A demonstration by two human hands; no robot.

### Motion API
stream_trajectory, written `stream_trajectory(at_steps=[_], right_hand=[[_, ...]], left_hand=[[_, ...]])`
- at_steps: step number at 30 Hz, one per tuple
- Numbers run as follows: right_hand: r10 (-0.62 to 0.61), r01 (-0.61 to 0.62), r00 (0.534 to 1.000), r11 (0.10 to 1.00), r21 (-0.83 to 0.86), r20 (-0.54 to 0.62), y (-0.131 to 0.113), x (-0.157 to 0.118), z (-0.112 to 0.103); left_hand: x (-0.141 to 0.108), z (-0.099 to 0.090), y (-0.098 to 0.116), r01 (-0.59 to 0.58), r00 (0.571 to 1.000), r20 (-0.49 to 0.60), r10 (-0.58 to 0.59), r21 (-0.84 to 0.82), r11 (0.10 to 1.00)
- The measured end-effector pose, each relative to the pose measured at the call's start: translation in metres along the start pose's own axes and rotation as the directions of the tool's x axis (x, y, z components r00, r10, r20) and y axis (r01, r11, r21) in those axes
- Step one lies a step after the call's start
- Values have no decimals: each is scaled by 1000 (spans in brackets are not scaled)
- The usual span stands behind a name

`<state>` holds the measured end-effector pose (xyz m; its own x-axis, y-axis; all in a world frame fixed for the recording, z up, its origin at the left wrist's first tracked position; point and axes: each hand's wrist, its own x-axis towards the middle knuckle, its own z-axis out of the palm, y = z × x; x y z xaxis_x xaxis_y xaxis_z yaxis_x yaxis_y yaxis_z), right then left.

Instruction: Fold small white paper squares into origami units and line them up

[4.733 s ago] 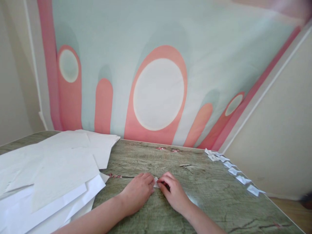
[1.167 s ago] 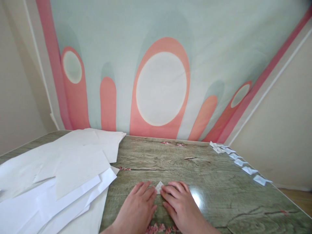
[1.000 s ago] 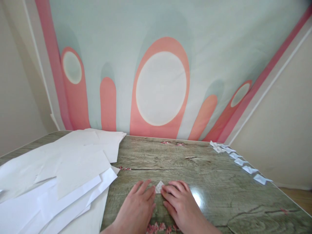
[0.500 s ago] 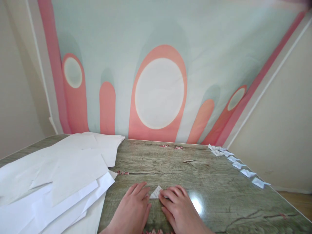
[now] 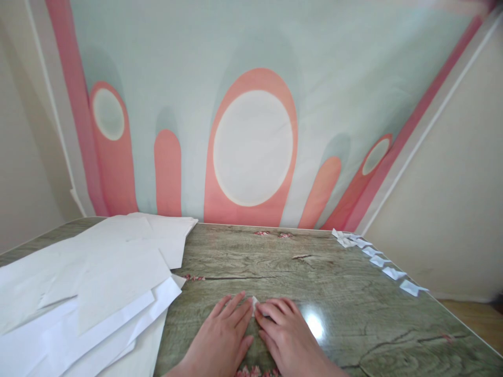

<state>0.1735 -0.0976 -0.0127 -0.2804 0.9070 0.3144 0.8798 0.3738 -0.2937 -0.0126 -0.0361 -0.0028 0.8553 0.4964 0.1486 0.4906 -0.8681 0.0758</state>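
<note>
A small folded piece of white paper point(image 5: 254, 305) lies on the table between my hands, mostly covered by fingers. My left hand point(image 5: 225, 335) rests palm down, its fingers stretched out over the left part of the paper. From the other side, the bent fingers of my right hand point(image 5: 290, 334) hold the paper's right edge, fingertips close to those of the left. What the right thumb touches is hard to make out.
A wide pile of white paper sheets point(image 5: 121, 277) covers the table's left side. Several small folded papers point(image 5: 394, 273) line the right edge, with a little cluster point(image 5: 344, 240) at the far corner. A patterned wall covering point(image 5: 251, 152) stands behind the wood-grain table point(image 5: 236, 251).
My left hand has moved right and its fingers now cover the left part of the folded paper, which showed more before. The right hand has hardly moved. The view has shifted slightly.
</note>
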Motion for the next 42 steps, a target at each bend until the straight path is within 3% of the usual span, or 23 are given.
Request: stream_trajectory(at_steps=[10, 16, 23, 30, 32, 37, 42], right_hand=[[54, -55, 998, 996, -69, -24, 4, -3, -10], [89, -93, 995, 992, -90, -45, 7, -9, -6], [134, -134, 990, 991, 18, -37, 10, -7, -13], [133, -115, 985, 980, 165, -106, 13, 2, -2], [138, -105, 985, 958, 268, -107, 11, 8, -4], [158, -55, 974, 861, 506, -164, 7, 28, -11], [300, -46, 908, 766, 642, -292, 9, 37, 0]], left_hand=[[2, -11, 6, -1, 1000, 13, 1, 0, 1000], [5, -13, 10, 35, 999, 33, -35, 4, 999], [19, -7, 6, 41, 999, -12, -40, 25, 999], [32, -5, 11, 20, 1000, -12, -18, 124, 992], [31, -6, 9, 26, 999, -25, -24, 70, 997], [26, -8, -5, 62, 985, -138, -100, -255, 965], [26, -3, -9, 150, 958, -137, -250, -504, 850]])
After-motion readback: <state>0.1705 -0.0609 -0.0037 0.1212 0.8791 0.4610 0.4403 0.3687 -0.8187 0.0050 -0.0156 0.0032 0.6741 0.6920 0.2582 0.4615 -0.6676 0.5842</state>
